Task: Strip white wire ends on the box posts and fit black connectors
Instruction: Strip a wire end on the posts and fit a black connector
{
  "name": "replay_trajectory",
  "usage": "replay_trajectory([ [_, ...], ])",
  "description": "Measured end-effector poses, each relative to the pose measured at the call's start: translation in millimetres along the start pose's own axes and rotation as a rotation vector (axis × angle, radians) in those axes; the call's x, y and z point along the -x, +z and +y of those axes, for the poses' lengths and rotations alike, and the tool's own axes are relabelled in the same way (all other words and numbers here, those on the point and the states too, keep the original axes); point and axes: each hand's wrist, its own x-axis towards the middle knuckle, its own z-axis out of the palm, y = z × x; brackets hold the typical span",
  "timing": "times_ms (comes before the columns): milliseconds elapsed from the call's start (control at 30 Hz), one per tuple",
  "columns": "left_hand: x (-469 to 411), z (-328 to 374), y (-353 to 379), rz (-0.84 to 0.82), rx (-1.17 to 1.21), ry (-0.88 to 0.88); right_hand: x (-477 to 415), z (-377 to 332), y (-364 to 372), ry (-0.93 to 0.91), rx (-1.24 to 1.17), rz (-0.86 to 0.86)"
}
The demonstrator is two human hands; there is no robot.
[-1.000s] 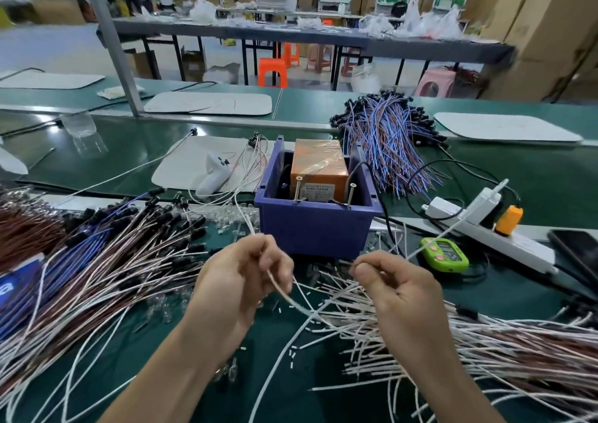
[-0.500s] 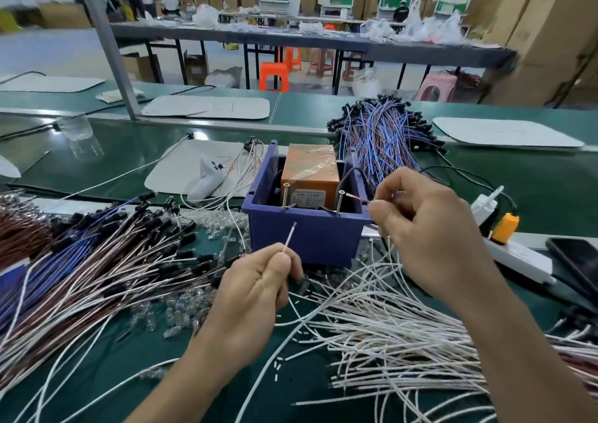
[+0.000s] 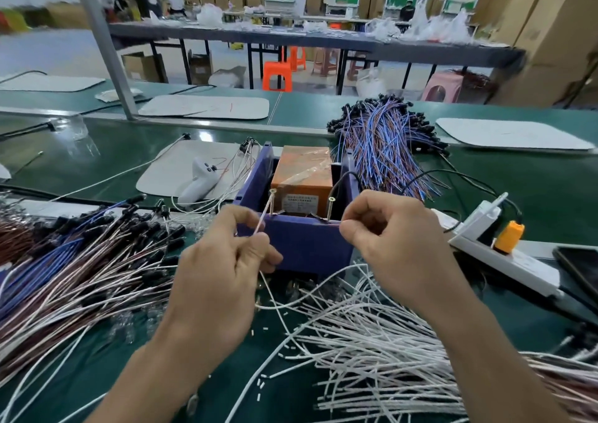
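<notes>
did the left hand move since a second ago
Yes. Against the purple box, the left hand moved up toward the left post, bringing its white wire to it.

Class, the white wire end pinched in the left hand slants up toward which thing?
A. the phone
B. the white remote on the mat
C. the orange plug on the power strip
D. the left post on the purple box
D: the white wire pinched by the left hand slants up to the left post on the front rim of the purple box.
</notes>
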Motion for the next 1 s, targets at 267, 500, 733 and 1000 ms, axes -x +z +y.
replay_trajectory([
  [267, 0.4, -20.0, 3.4, 0.255, -0.013, -0.007, -3.8, 5.6, -4.0, 0.014, -0.031, 0.07],
  [500, -2.9, -26.5, 4.3, 0.252, 0.004, 0.03, -3.3, 4.9, -2.2, 0.014, -0.062, 0.037],
  [733, -12.2, -34.0, 5.7, 0.283, 0.041, -0.023, -3.0, 5.0, -0.7, 0.018, -0.069, 0.049],
  [1000, -13.6, -35.0, 5.1, 0.286, 0.049, -0.03, -2.3, 5.2, -0.5, 0.015, -0.038, 0.135],
])
